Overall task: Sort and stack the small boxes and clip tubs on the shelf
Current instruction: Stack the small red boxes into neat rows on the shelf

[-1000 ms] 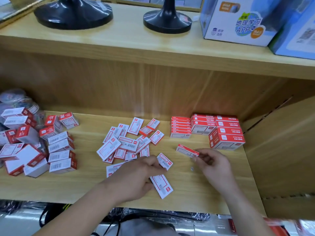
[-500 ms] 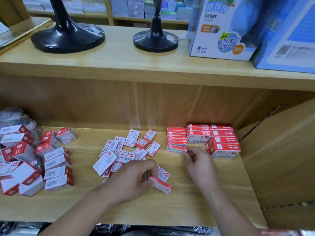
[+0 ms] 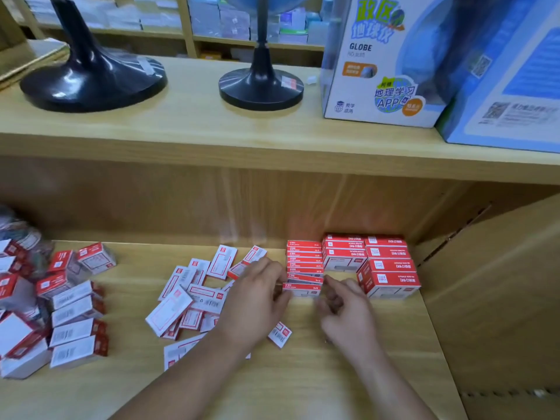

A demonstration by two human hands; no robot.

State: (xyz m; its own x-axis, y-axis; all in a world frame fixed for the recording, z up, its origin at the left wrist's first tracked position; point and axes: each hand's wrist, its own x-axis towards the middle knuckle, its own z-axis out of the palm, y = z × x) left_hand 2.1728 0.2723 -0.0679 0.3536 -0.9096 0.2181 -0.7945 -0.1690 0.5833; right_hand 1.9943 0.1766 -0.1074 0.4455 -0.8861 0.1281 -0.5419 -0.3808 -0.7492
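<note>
A person's left hand point(image 3: 257, 301) holds a thin red box point(image 3: 303, 288) at the front of a row of like boxes point(image 3: 304, 262) on the lower shelf point(image 3: 303, 374), grip narrow on its left end. Right hand point(image 3: 345, 310), fingers curled, is at the right end; can't tell if that grip holds. Loose boxes point(image 3: 194, 295) lie scattered to the L, larger red cartons point(image 3: 388, 268) stacked at R.

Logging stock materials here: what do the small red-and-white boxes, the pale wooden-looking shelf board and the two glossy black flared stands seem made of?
Small red-and-white boxes: printed card, slight sheen, crisp folded edges. Pale shelf board: wood or wood-grain laminate, smooth satin; grain lines show, core unseen. Two black flared stands: likely moulded plastic, possibly painted metal; glossy highlights.
</note>
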